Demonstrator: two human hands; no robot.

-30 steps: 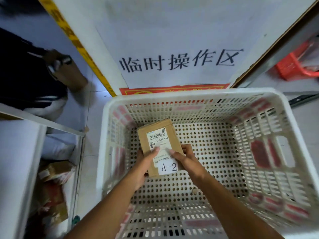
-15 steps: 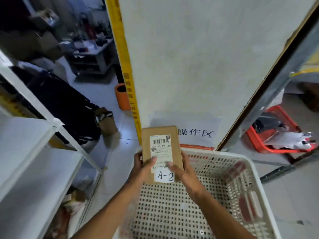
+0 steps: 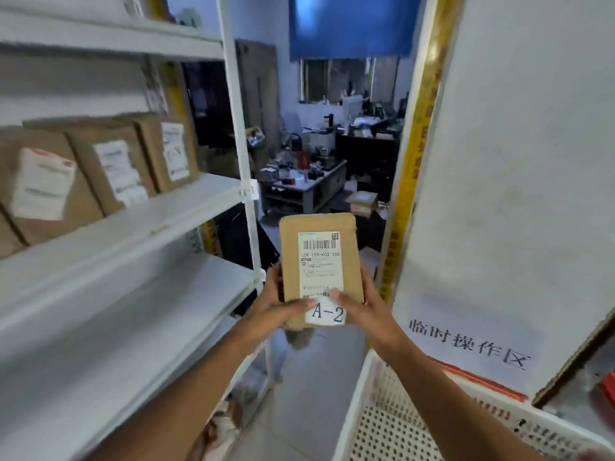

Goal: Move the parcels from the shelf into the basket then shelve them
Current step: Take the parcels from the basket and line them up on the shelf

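Note:
A small brown cardboard parcel [image 3: 319,261] with a barcode label and an "A-2" sticker is held upright in front of me. My left hand [image 3: 276,302] grips its lower left edge, thumb across the front. My right hand [image 3: 362,304] grips its lower right edge, thumb on the label. The white perforated basket [image 3: 372,410] sits below at the lower right, a corner of it in view. The white metal shelf [image 3: 143,211] stands to the left, its post tagged "A-1".
Three brown labelled boxes [image 3: 109,168] stand on the upper shelf board at the left. A bare shelf board [image 3: 133,314] lies below it. A white board [image 3: 515,194] with printed characters stands at the right. A cluttered room with tables lies beyond the gap.
Both hands have lifted the parcel out of the basket and raised it. My view has swung up and left, bringing the shelf and its boxes into sight.

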